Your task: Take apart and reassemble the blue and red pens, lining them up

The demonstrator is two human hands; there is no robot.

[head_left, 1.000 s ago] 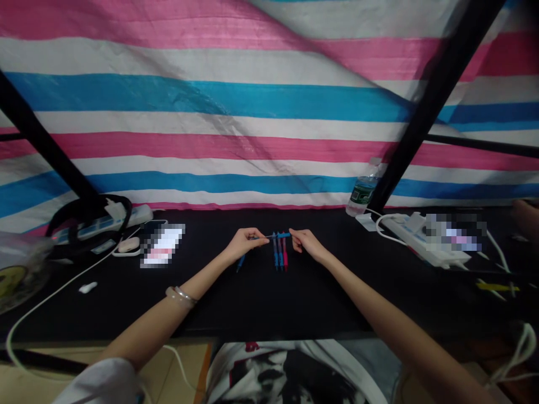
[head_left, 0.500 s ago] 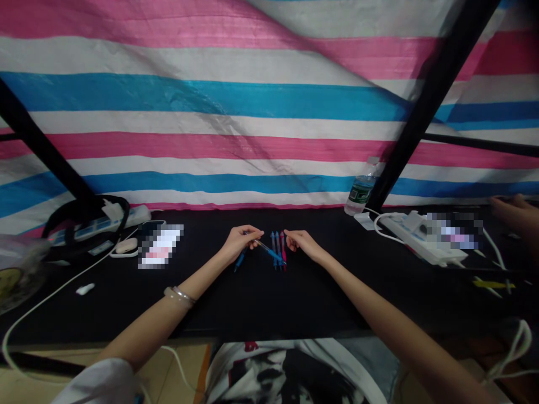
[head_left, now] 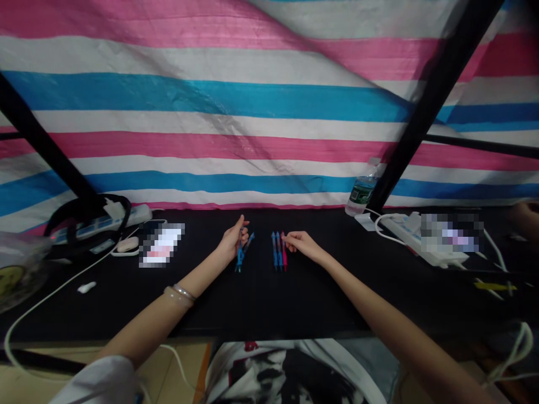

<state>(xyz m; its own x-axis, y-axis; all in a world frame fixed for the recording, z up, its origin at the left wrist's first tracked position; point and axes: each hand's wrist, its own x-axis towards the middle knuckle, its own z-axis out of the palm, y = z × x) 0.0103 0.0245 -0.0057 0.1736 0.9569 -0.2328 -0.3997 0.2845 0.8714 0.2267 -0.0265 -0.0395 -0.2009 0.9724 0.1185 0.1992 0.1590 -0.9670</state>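
A pink pen point(head_left: 284, 258) is lying on the black surface point(head_left: 261, 308), close beside two blue pens point(head_left: 276, 258) that are running nearly parallel to it. The right hand point(head_left: 304, 244) is reaching over the pink pen's far part, its fingertips meeting the barrel; its grip is bending inward, but whether it is pinching the pen or merely touching it, I cannot tell. To the left, a blue cluster of pens point(head_left: 240, 259) is lying at a slant by the left hand point(head_left: 234, 238). The fingers are covering part of the cluster, so the exact number of pens is staying unclear. That grip is curling with the thumb pointing away from the body, and I cannot tell whether it is grasping a pen or letting go.

Farther out on the left, a phone point(head_left: 168, 242) is showing a pixelated screen, and a small white object point(head_left: 86, 288) is lying nearer the edge. A clear bag point(head_left: 21, 280) is running out of view on that side. To the right, a bottle point(head_left: 360, 196) is standing by a dark post, and a white power strip point(head_left: 425, 241) is sitting partly behind a pixelated patch. At the far right, another person's hand point(head_left: 525, 216) is showing, blurred and cut off by the border.
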